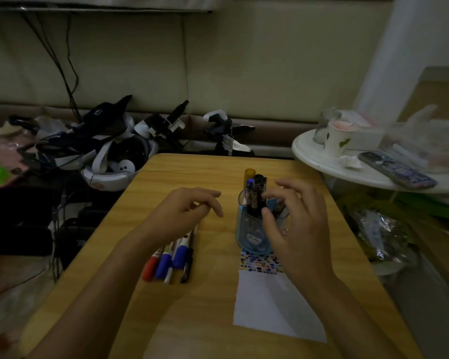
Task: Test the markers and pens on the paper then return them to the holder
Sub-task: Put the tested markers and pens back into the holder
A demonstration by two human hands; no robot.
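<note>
The head view shows two hands above a wooden tabletop (213, 307). Five markers and pens (171, 257) lie side by side under the left hand (189, 208): one red cap, two blue caps, one thin white pen and one black pen. The blue holder (252, 234) stands just right of them with several dark pens upright inside and one yellow cap behind; their exact number I cannot tell. One white paper (272, 304) lies in front of the holder, touching a strip of coloured dots. The left grip is loosely curled and holds nothing. The right hand (296, 218) is at the holder with fingers bent around the pen tops; whether it pinches one I cannot tell. At the right, a round white table (322, 161) carries one paper cup. No writing can be read.
</note>
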